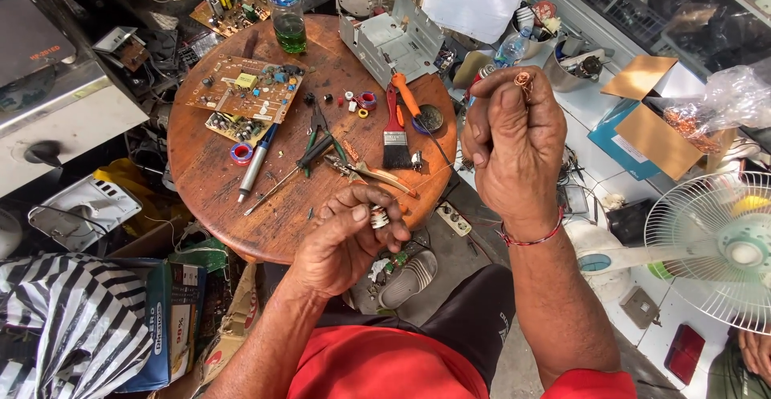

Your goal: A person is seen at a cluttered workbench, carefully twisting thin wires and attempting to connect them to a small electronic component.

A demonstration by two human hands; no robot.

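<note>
Over the round wooden table (209,182): two bare hands are up in front of the person.
Left hand (347,234): fingers curled tight around a small coil spool (379,217), white and round, held by thumb and fingertips just past the table's near edge.
Right hand (514,146): raised higher, closed, pinching a little curl of copper wire (524,83) at the fingertips (a red bracelet (532,238) sits on the wrist).
Between the hands: maybe a thin wire runs from spool to curl, but it is too fine to see.
On the table: a circuit board (247,94), a paintbrush (395,134) with a red handle, an orange-handled screwdriver (408,98), pliers (377,174), a soldering iron (259,158) and small tape rolls (241,152).
Back edge of the table: a plastic bottle (285,6) with green liquid, standing up.
Right side: a white fan (715,246) and a cardboard box (654,118).
</note>
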